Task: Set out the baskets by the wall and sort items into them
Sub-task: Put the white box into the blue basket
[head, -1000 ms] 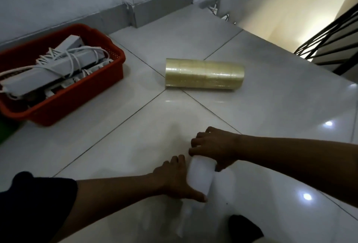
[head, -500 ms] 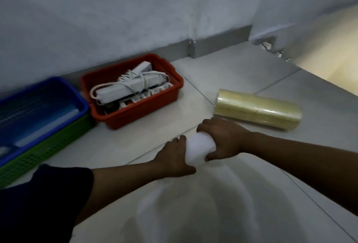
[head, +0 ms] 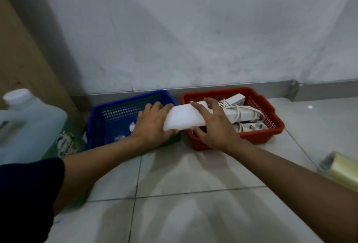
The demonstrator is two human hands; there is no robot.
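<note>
So the baskets look pretty much set out already, both tight against the wall (head: 193,29). Going left to right from the blue basket (head: 96,124): off to its left there's a big translucent jug (head: 25,126), cut off by the frame edge, with some label I can't read. The blue basket has a few small white bits in it, too blurry to name, and there seems to be a green one under it, mostly hidden by the arm.

Left hand (head: 151,124) sits over the blue basket's right side, fingers curled round one end of a white roll (head: 182,118). The roll hangs between the two baskets, above their rims. Right hand (head: 215,124) grips its other end, fingers spread over the top, thumb underneath.

Right of the blue one, the red basket (head: 271,107) already holds white power strips (head: 244,113) and cords. Further right, a clear tape roll (head: 341,171) lies on the floor, half out of frame, so I'd say that's still left to sort. Which basket the white roll is headed for, can't tell.
</note>
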